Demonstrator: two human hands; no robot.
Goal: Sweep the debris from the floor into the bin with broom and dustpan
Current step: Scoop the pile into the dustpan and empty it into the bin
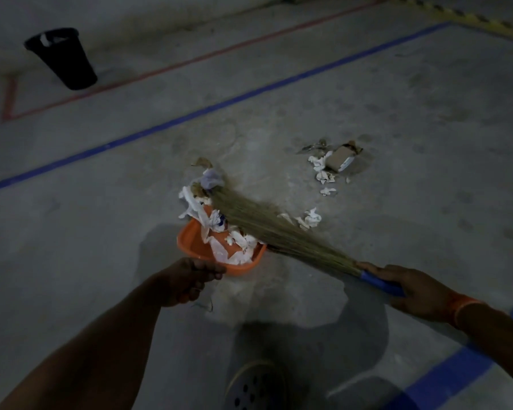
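Observation:
An orange dustpan (pixel 190 242) lies on the concrete floor at the centre, holding white paper scraps (pixel 234 247). My left hand (pixel 187 281) grips its near end. My right hand (pixel 412 291) grips the blue handle of a grass broom (pixel 279 229), whose bristles lie across the pan's mouth against more crumpled paper (pixel 196 196). Loose debris lies to the right: small white scraps (pixel 311 218) and a pile with a brown cardboard piece (pixel 338 158). The black bin (pixel 62 57) stands far off at the upper left, with white paper inside.
A blue line (pixel 219 106) crosses the floor between the dustpan and the bin, and a red line (pixel 160 71) runs beyond it. Yellow-black hazard tape (pixel 471 17) marks the upper right. My sandalled foot (pixel 255 386) shows at the bottom.

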